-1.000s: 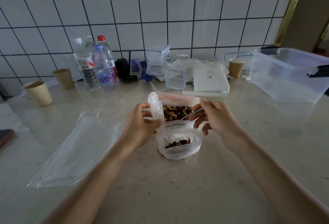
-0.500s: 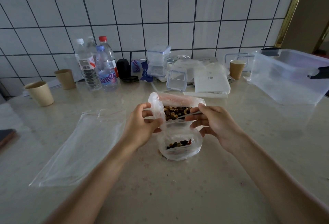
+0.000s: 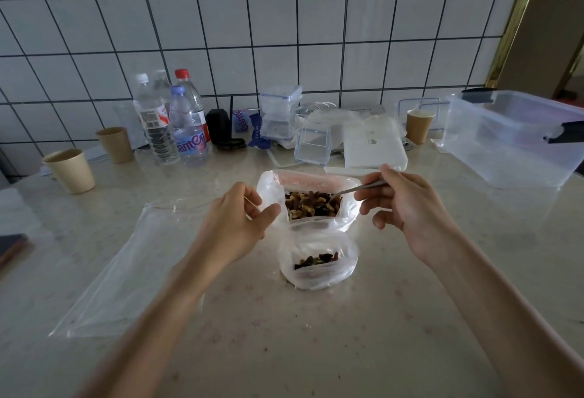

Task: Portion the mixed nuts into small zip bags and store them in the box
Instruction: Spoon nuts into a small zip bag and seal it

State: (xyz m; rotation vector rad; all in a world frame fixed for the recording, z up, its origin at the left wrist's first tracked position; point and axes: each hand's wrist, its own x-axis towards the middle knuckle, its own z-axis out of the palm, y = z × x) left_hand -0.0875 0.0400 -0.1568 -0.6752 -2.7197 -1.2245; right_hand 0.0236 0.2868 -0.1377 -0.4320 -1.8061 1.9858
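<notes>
At the tabletop (image 3: 347, 350), my left hand (image 3: 235, 227) pinches the rim of the big bag of mixed nuts (image 3: 311, 205), keeping its mouth wide so the spoon can get in. My right hand (image 3: 407, 208) grips a metal spoon (image 3: 360, 188), its tip dipped among the nuts. Just in front stands the small zip bag (image 3: 317, 263), open and close by so little spills on the way across; only a thin layer lies in it. The clear storage box (image 3: 512, 138) waits at far right, well apart. A spare flat bag (image 3: 126, 268) lies to the left.
</notes>
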